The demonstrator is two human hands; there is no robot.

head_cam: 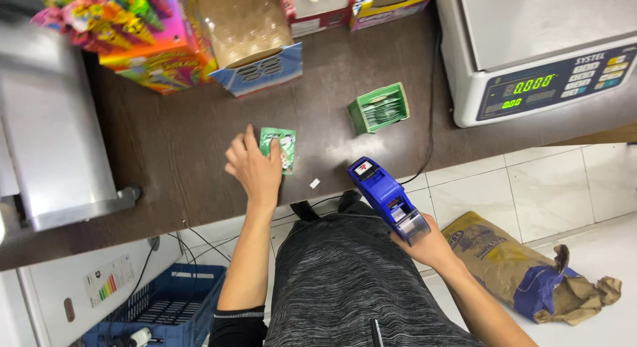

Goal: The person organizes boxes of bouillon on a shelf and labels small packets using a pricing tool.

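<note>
Touching one green packet (pixel 279 146), left hand (pixel 254 166); right hand (pixel 431 244) (gripping) one blue labeller (pixel 387 196).

1 green packet (pixel 279 146); 1 blue price gun (pixel 387 196); 1 green box (pixel 379 108); 1 scale (pixel 531 55); 1 blue crate (pixel 174 307); 1 paper sack (pixel 524 271)

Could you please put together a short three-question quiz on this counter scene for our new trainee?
1. True or false: the left hand rests on a green sachet.
2. What does the right hand hold? A) scissors B) blue price-label gun C) tape roll
3. What stands on the counter between the sachet and the weighing scale?

Key: 1 true; 2 B; 3 a small green box of sachets.
</note>
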